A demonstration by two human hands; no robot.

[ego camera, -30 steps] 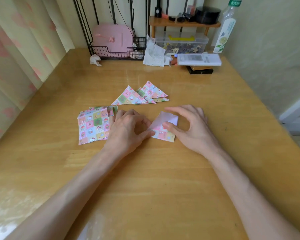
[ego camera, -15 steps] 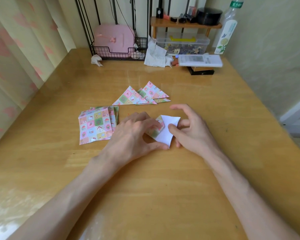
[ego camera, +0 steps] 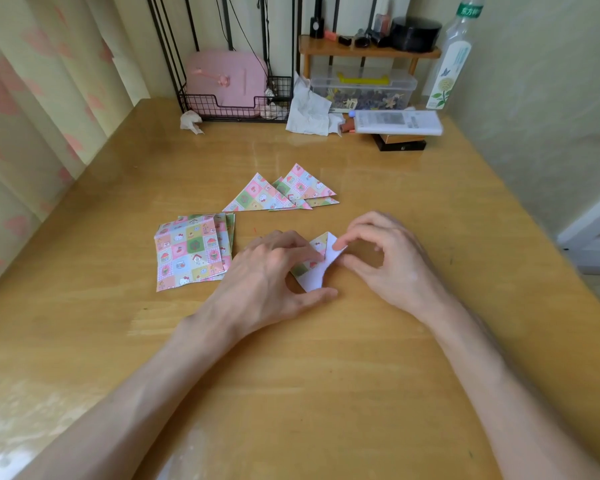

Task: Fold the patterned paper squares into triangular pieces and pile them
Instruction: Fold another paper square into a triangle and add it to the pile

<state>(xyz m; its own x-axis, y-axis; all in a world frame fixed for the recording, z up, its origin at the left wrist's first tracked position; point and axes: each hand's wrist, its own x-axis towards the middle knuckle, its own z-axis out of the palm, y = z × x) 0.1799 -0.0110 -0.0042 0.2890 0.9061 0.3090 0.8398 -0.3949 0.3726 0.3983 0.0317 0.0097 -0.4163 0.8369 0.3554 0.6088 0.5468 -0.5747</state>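
Observation:
A patterned paper square, half folded with its white underside showing, lies on the wooden table between my hands. My left hand pinches its left part, fingers above and thumb at the lower corner. My right hand pinches the raised white flap between forefinger and thumb. A stack of flat patterned squares sits to the left. Beyond the hands lies a loose pile of folded patterned triangles.
At the table's far edge stand a wire basket with a pink case, crumpled tissues, a clear plastic box, a white flat box and a bottle. A curtain hangs left, a wall right.
The paper went from lying nearly flat to having its white flap lifted and turned over toward the left. My right hand's fingers curled up to pinch the flap; my left hand's thumb moved to the lower corner.

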